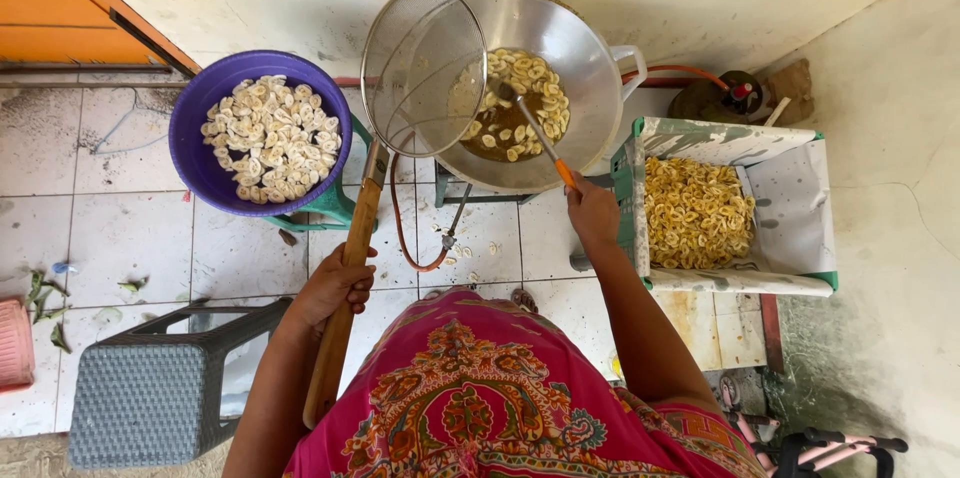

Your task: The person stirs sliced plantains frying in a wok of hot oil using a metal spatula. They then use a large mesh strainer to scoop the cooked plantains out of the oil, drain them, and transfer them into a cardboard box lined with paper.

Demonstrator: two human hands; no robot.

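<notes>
A round wire-mesh skimmer (424, 70) on a long wooden handle stood tilted, its bowl raised over the near-left rim of the wok. A metal spatula (530, 123) with an orange grip slanted into the dark oil among pale frying slices (520, 98).

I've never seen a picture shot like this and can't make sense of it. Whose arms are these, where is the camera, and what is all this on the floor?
There is no machine here: the camera sits on a person's head and looks straight down, so you see that person's own arms and patterned pink clothing. The left hand grips the long wooden handle of a round wire-mesh skimmer, held above the floor. The right hand holds an orange-handled ladle dipped into a metal wok of oil with pale slices frying. On the tiled floor stand a purple basin of raw slices, a paper-lined crate of golden fried chips, and a grey stool.
</notes>
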